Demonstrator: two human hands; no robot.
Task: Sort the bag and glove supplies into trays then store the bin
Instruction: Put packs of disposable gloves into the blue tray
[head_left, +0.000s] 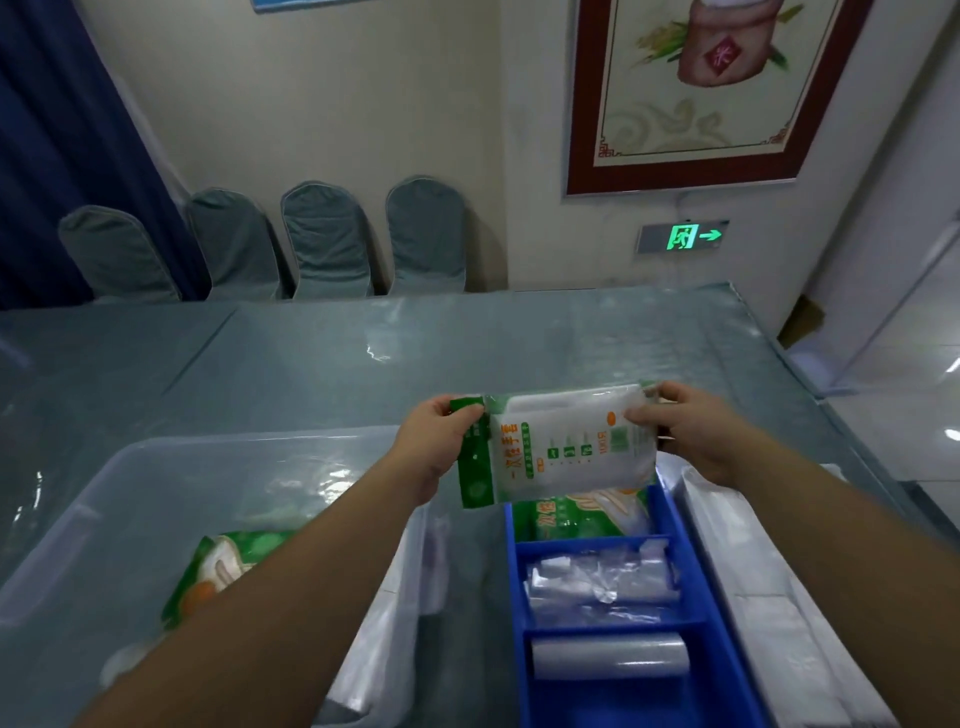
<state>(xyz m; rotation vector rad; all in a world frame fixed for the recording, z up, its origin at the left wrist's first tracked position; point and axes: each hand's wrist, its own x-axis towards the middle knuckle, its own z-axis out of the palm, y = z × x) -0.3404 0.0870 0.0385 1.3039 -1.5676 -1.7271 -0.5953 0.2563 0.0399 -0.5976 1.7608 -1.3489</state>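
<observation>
Both forearms reach out; my left hand (436, 441) and right hand (685, 431) pinch the green-and-white plastic glove packet (558, 447) above the blue divided tray (675, 514). I'd lower it level, flat onto the packet beneath.

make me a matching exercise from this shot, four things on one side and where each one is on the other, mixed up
Things:
1. glove pack
2. second glove pack
3. bag roll
4. loose clear bags

Places:
A. middle section of the blue tray
B. inside the clear bin
C. nearest section of the blue tray
D. held in the air by left hand and right hand

Pairs: 1-D, 2-B, 3-C, 4-A
</observation>
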